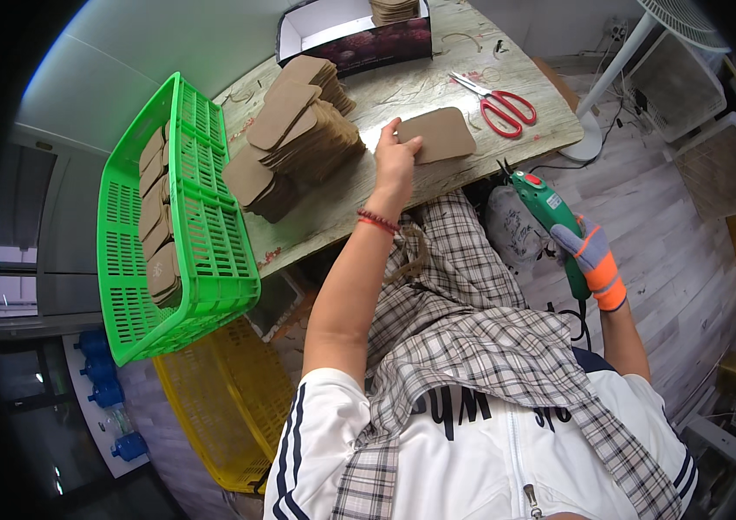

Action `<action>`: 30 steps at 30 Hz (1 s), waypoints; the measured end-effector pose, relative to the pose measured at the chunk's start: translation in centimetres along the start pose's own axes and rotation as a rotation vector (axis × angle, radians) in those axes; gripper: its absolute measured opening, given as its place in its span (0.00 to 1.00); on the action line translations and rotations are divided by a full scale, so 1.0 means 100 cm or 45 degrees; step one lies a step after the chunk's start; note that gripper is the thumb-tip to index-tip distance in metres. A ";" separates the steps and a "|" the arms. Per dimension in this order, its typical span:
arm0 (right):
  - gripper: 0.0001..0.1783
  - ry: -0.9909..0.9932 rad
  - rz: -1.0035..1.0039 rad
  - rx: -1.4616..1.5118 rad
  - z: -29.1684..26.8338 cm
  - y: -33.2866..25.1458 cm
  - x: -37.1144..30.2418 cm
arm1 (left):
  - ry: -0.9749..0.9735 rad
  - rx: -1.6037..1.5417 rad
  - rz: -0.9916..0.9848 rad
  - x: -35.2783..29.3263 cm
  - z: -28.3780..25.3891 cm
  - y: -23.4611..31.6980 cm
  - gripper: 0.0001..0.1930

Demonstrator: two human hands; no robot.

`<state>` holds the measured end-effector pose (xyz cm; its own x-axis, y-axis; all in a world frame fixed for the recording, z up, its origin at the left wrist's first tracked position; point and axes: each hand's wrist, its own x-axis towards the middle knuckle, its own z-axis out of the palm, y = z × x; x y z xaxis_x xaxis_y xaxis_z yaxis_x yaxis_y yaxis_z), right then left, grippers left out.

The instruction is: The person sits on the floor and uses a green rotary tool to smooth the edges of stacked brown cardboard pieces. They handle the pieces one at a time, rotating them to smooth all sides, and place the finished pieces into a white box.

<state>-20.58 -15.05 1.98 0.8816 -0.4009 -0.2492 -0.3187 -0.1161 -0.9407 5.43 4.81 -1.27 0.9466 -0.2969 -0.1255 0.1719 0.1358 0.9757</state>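
My bare left hand [396, 165], a red bead bracelet at its wrist, grips the left end of a flat brown piece [443, 136] with rounded corners. The thumb lies on top of it, over the table's near edge area. Left of this hand, stacks of similar brown pieces [303, 130] lean against one another on the table. My right hand [589, 251], in a grey and orange glove, is closed round a green corded electric cutter [544, 201]. The cutter's dark tip points up and away, off the table's right edge. Red-handled scissors [506, 113] lie open on the table.
A green plastic crate [212, 234] with brown pieces stands at the table's left; a yellow crate [220, 407] sits below. At the back is a dark-sided box [359, 43] with more pieces. A fan stand [619, 65] and cable are at the right. Scraps litter the worn tabletop [437, 74].
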 end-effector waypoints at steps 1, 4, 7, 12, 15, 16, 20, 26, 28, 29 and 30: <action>0.16 -0.017 0.036 0.028 -0.002 -0.002 -0.003 | 0.021 0.315 -0.079 -0.004 0.004 0.008 0.31; 0.16 0.004 0.053 -0.026 -0.005 0.010 -0.005 | 0.144 0.980 0.736 -0.021 -0.008 0.009 0.29; 0.18 -0.065 0.090 -0.003 0.008 0.002 -0.007 | 0.484 1.340 1.545 -0.030 -0.049 0.075 0.20; 0.20 -0.285 -0.006 -0.080 0.036 -0.022 0.002 | 0.839 1.741 0.929 0.028 -0.177 0.112 0.26; 0.20 -0.296 -0.037 -0.047 0.048 -0.032 0.004 | 0.505 1.400 0.422 0.057 -0.189 0.115 0.32; 0.21 -0.295 -0.071 -0.072 0.051 -0.035 0.006 | 0.368 1.200 0.244 0.058 -0.189 0.119 0.34; 0.22 -0.304 -0.109 -0.076 0.061 -0.052 0.010 | 0.507 1.369 0.604 0.044 -0.168 0.127 0.28; 0.21 -0.328 -0.250 -0.162 0.078 -0.078 0.015 | 0.555 0.918 0.741 0.028 -0.171 0.130 0.17; 0.22 -0.307 -0.248 -0.091 0.082 -0.077 0.019 | 0.456 0.251 0.726 0.012 -0.152 0.130 0.14; 0.22 -0.285 -0.246 -0.072 0.084 -0.079 0.020 | 0.399 -0.080 0.703 -0.002 -0.137 0.130 0.13; 0.22 -0.273 -0.246 -0.051 0.086 -0.082 0.020 | 0.350 -0.386 0.639 -0.020 -0.120 0.130 0.10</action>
<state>-13.16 -7.07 7.22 0.9794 -0.1670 -0.1132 -0.1474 -0.2089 -0.9668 9.07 18.52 9.55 0.9603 0.1198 0.2520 -0.2784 0.4679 0.8388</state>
